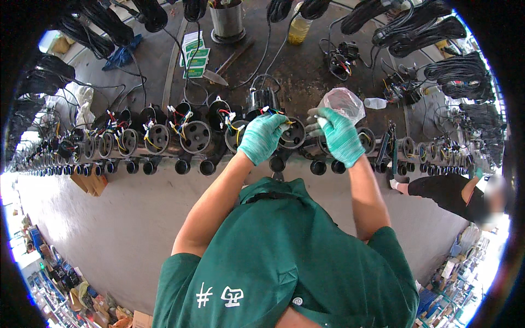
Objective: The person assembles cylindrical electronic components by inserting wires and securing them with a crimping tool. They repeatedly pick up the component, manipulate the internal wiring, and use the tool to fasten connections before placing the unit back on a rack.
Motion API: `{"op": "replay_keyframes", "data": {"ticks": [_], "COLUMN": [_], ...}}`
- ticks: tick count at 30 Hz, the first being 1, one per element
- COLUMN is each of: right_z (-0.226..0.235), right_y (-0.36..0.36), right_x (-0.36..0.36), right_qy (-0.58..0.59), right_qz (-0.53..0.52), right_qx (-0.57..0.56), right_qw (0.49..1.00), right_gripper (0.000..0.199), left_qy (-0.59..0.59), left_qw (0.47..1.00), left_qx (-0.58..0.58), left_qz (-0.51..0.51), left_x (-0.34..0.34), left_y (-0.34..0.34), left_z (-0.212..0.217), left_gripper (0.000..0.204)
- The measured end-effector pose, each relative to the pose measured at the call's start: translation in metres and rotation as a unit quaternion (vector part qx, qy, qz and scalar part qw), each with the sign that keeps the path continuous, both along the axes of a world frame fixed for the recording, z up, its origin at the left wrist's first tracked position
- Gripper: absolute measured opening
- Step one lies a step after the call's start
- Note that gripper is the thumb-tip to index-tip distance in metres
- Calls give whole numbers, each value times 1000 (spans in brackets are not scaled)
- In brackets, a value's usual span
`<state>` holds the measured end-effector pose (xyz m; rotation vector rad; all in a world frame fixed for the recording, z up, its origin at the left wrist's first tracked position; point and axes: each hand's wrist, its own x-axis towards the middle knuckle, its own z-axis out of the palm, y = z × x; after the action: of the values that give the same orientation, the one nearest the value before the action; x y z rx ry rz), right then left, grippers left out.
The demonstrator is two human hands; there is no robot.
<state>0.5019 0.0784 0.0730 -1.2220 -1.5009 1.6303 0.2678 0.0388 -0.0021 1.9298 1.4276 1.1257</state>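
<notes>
While we're bent over the long dark desk [306, 68], both our hands are in teal gloves and up at its near edge. Our left hand [263, 138] has its grip together, fingertips pinched on the thin wires [288, 129] right at the mouth of a round black housing [293, 134], which lies in the row along that edge. Our right hand [340, 138] is just to the right of it, fingers bent by a small pale bit, and honestly we can't tell if that grip is closed on it. Right behind those fingers sits a clear plastic bag [345, 104], with a small white cup [375, 103] lying nearby. Further back we've got a hammer [232, 59], some green-and-white cards [196, 61], a metal pot [227, 22] and a bottle of yellow stuff [299, 30]. Way off to our right there's a co-worker in dark clothes [445, 192].
</notes>
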Motion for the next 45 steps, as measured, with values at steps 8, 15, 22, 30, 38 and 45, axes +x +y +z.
{"op": "replay_keyframes", "data": {"ticks": [8,15,22,30,38,45], "right_z": [-26,-21,-27,-23,21,-16], "right_y": [-26,-28,-26,-24,-26,-21], "right_x": [-29,-36,-46,-47,47,206], "right_qy": [-37,-37,-137,-223,-406,-638], "right_qz": [-87,-93,-42,-23,-179,-185], "right_qx": [157,103,213,308,324,123], "right_qw": [983,990,966,925,836,737], "right_gripper": [19,15,17,16,35,90], "left_qy": [7,3,7,-4,-14,-31], "left_qw": [1000,1000,1000,1000,1000,999], "left_qx": [0,-14,-20,6,-5,-17], "left_qz": [-15,-14,-9,-17,-10,-28], "left_x": [-3,-3,-4,-5,-5,-2], "left_y": [-1,-2,-3,-6,-3,-1], "left_z": [6,8,8,10,4,3], "left_gripper": [19,19,19,23,18,18]}}
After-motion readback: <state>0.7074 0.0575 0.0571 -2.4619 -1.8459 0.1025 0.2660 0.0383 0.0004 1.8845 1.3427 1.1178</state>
